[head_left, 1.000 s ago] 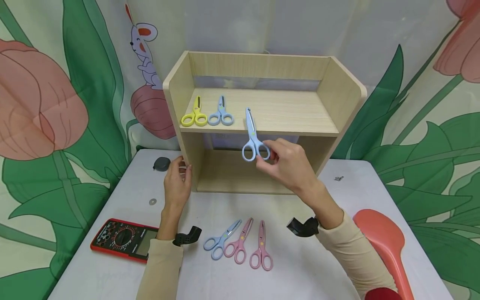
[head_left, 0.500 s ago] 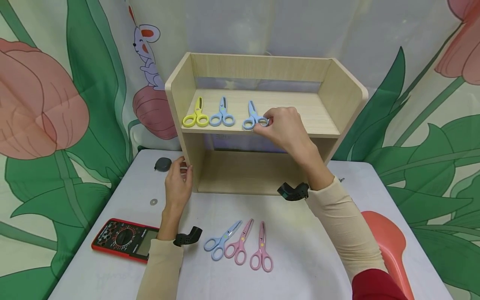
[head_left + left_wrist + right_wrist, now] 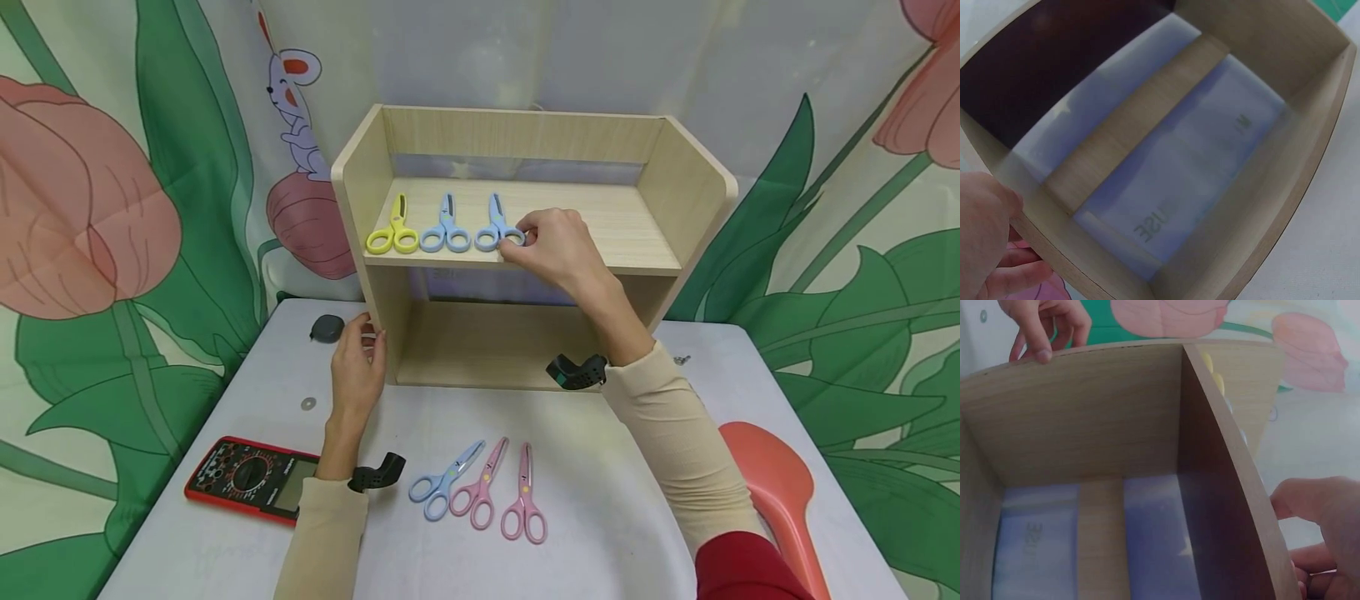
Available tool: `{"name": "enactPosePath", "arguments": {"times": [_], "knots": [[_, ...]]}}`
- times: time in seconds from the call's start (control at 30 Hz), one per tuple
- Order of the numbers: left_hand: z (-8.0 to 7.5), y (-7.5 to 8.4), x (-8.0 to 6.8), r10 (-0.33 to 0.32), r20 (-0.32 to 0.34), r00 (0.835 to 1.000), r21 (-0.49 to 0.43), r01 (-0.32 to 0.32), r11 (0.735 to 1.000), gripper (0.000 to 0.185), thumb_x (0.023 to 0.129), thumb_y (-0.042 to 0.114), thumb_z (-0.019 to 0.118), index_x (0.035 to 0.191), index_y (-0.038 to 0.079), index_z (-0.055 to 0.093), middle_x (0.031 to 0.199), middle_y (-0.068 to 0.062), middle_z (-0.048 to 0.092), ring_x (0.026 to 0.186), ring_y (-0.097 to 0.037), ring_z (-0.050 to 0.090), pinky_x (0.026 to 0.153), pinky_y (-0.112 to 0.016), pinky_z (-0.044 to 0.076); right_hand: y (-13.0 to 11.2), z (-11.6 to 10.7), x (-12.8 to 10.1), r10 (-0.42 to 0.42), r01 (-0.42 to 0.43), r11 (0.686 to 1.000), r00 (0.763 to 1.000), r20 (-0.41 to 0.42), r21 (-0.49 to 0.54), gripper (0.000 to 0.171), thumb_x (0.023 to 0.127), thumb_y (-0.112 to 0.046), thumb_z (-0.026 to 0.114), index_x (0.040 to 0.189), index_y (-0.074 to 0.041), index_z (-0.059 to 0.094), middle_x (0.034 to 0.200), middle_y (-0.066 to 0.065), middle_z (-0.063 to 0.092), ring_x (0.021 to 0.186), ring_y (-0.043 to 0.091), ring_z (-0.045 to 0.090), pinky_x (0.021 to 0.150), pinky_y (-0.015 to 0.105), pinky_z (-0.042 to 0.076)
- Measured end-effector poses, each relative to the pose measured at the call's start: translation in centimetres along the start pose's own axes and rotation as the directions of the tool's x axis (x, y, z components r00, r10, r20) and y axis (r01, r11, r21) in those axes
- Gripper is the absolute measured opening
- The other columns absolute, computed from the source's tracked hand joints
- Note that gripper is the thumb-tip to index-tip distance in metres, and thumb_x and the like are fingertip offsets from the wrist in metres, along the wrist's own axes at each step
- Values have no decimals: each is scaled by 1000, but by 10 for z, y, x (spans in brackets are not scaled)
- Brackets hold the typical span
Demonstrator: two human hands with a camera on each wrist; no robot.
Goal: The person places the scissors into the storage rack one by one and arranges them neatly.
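A light wooden shelf unit (image 3: 660, 192) stands on the white table. On its upper board lie yellow scissors (image 3: 391, 234), blue scissors (image 3: 446, 231) and a second blue pair (image 3: 492, 230) in a row. My right hand (image 3: 520, 236) pinches the handle ring of that second blue pair, which lies flat on the board. My left hand (image 3: 366, 335) grips the front edge of the shelf's left side panel; the right wrist view shows its thumb (image 3: 1040, 350) curled over that panel. The left wrist view shows my left hand (image 3: 988, 234) beside the shelf's inside (image 3: 1147, 125).
On the table in front lie a blue pair of scissors (image 3: 444, 482) and two pink pairs (image 3: 481, 487) (image 3: 523, 497). A red multimeter (image 3: 247, 479), a washer (image 3: 306, 404) and a black tape measure (image 3: 326, 327) lie at the left. A coral spatula (image 3: 776, 492) lies at the right.
My right hand raised the blue scissors from in front of the lower opening onto the upper board, then slid them left next to the other blue pair. The left hand stayed put.
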State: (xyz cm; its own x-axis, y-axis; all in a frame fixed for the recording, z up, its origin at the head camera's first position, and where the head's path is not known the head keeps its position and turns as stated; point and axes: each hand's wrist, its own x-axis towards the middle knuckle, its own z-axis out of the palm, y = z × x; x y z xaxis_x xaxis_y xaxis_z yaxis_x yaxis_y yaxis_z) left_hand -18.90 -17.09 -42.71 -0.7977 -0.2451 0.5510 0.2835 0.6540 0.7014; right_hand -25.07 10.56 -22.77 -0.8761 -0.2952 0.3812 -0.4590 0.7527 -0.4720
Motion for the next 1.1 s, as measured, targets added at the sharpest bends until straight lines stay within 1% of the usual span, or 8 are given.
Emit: {"name": "enactPosePath", "arguments": {"times": [0.2,0.27,0.37,0.47,0.57,0.7,0.87,1.1], "knots": [[0,1,0,4,-2,1000,-2,-4,1000,39,100,13,61,135,-1,51,117,-24,60,100,-35,67,84,-47,62,3,1,0,-35,35,999,999,7,34,32,85,-35,63,83,-3,66,67,3,48,71,19,45,64,29,36],[1,1,0,5,-3,1000,-6,-5,1000,38,100,13,61,135,-1,51,117,-24,60,99,-35,67,84,-47,62,4,2,-2,-46,47,998,999,-19,33,36,86,-37,64,87,-1,68,69,5,51,76,21,49,70,31,41],[1,1,0,3,-4,1000,-9,-3,1000,38,100,13,60,135,-1,51,117,-24,60,99,-35,67,84,-47,62,4,5,-7,-69,72,997,995,-74,35,43,87,-37,65,103,3,71,76,9,58,82,24,54,76,36,47],[1,1,0,5,-4,1000,-5,-5,1000,39,100,13,60,135,-1,50,117,-24,60,99,-35,68,83,-47,62,3,8,-15,-95,101,994,986,-138,34,50,87,-36,68,117,4,69,86,13,63,83,27,57,77,39,50],[0,1,0,11,-6,1000,1,-11,1000,39,101,14,60,135,-1,50,117,-24,60,99,-35,68,83,-47,63,1,11,-21,-113,119,993,977,-182,25,51,87,-35,69,120,4,67,97,17,63,86,30,57,77,41,50],[1,-1,0,23,-12,1000,-10,-24,1000,39,101,14,59,135,-2,50,117,-24,61,100,-35,68,81,-47,63,0,12,-25,-117,123,992,975,-187,21,53,87,-33,70,125,3,64,109,18,63,98,32,58,85,44,50],[1,-3,0,33,-15,999,-19,-33,999,37,100,12,59,134,-2,51,116,-24,61,99,-35,69,79,-45,63,1,13,-25,-113,118,993,980,-165,19,52,88,-31,68,128,2,62,110,17,66,111,34,57,95,46,49],[1,-3,0,37,-17,999,-17,-37,999,38,101,12,59,134,-2,51,116,-24,61,99,-35,69,79,-45,63,4,15,-27,-124,131,991,973,-196,23,49,88,-29,67,125,3,64,110,18,66,112,35,57,98,47,48]]}}
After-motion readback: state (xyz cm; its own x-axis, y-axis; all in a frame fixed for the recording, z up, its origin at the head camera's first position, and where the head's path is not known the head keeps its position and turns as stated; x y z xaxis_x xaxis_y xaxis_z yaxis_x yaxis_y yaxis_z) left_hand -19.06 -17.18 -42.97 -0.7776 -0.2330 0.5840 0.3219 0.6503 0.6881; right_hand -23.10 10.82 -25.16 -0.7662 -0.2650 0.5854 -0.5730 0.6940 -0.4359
